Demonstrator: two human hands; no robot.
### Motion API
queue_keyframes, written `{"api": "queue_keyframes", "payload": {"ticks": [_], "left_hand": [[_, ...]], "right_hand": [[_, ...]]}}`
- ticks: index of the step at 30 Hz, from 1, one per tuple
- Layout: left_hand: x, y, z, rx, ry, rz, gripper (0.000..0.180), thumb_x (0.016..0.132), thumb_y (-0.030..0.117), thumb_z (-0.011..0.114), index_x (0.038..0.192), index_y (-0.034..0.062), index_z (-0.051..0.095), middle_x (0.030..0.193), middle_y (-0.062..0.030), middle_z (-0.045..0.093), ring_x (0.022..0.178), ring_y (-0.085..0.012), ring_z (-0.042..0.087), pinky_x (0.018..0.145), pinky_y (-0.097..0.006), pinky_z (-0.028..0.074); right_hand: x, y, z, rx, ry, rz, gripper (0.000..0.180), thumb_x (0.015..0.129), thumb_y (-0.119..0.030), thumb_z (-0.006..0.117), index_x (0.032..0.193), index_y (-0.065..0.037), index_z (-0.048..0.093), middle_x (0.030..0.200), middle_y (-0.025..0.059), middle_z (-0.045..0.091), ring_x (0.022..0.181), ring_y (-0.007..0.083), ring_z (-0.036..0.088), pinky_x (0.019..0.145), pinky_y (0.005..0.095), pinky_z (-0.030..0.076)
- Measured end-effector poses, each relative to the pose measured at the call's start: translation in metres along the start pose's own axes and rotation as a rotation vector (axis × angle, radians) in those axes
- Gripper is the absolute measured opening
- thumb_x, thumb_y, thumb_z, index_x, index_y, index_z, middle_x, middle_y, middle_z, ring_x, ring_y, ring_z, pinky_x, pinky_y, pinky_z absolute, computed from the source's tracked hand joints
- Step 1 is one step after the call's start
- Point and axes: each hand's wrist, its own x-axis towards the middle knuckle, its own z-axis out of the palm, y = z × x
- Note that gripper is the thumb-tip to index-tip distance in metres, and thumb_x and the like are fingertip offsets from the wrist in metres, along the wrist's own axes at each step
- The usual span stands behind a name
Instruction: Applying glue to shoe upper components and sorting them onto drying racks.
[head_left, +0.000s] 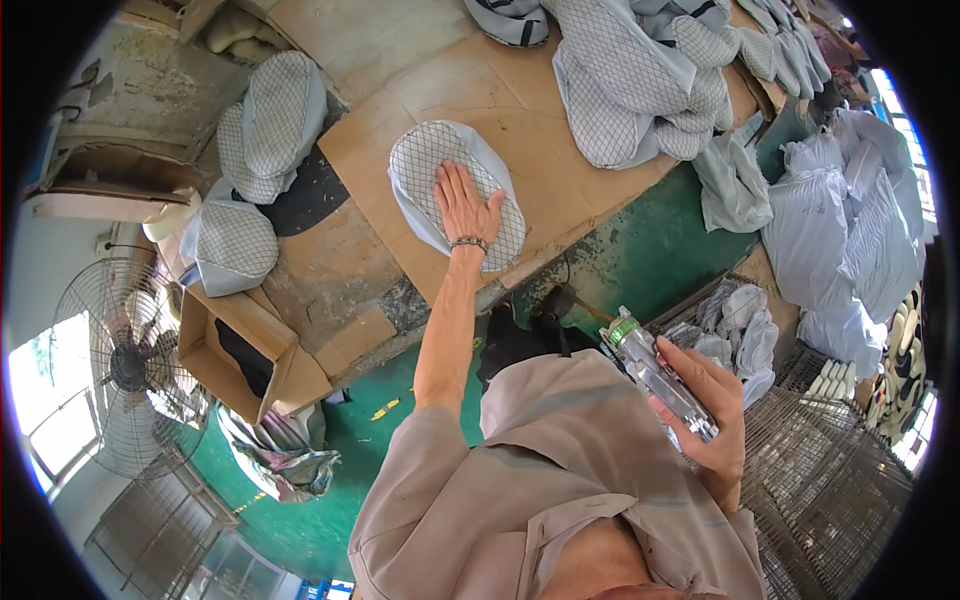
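My left hand (462,208) lies flat with its fingers stretched out on a rounded grey fabric cover (418,163). A diamond-line quilted top and plain light-grey sides make up the cover. It rests on a flat cardboard sheet (545,150) on the workbench. Off to the right, near my body, my right hand (715,410) is wrapped round a silvery, partly see-through hand tool (665,378) with a green collar at its far end. What kind of tool it is, I cannot make out.
Similar covers are piled at the far right (625,70) and the left (275,120) of the bench. An open cardboard box (225,345) and a caged fan (125,365) stand left. Rightward are wire racks (830,490) and large pale bags (845,220).
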Motion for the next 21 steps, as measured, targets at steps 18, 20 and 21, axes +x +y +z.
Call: {"api": "queue_keyframes", "payload": {"ticks": [18, 20, 21], "left_hand": [[0.046, -0.022, -0.005, 0.165, 0.045, -0.017, 0.100, 0.092, 0.067, 0.043, 0.153, -0.0102, 0.023, 0.165, -0.0243, 0.011, 0.154, -0.0363, 0.006, 0.125, -0.047, 0.002], [0.045, -0.023, -0.006, 0.160, 0.042, 0.000, 0.099, 0.093, 0.067, 0.043, 0.153, -0.0093, 0.022, 0.165, -0.0240, 0.011, 0.154, -0.0364, 0.006, 0.124, -0.049, 0.002], [0.041, -0.024, -0.007, 0.150, 0.024, 0.004, 0.098, 0.093, 0.066, 0.043, 0.154, -0.0084, 0.022, 0.165, -0.0238, 0.011, 0.154, -0.0365, 0.006, 0.124, -0.050, 0.002]], "right_hand": [[0.016, -0.020, -0.002, 0.009, 0.047, 0.012, 0.059, 0.071, 0.002, 0.075, 0.129, 0.004, 0.063, 0.097, 0.0191, 0.068, 0.083, 0.0278, 0.067, 0.077, 0.0309, 0.050], [0.012, -0.018, -0.007, -0.004, -0.006, -0.091, 0.071, 0.065, -0.001, 0.063, 0.135, 0.004, 0.057, 0.099, 0.0192, 0.067, 0.086, 0.0329, 0.068, 0.076, 0.0338, 0.053], [0.008, -0.017, -0.007, 0.006, 0.003, -0.099, 0.071, 0.065, -0.001, 0.063, 0.135, 0.004, 0.057, 0.099, 0.0192, 0.067, 0.086, 0.0329, 0.068, 0.076, 0.0338, 0.053]]}}
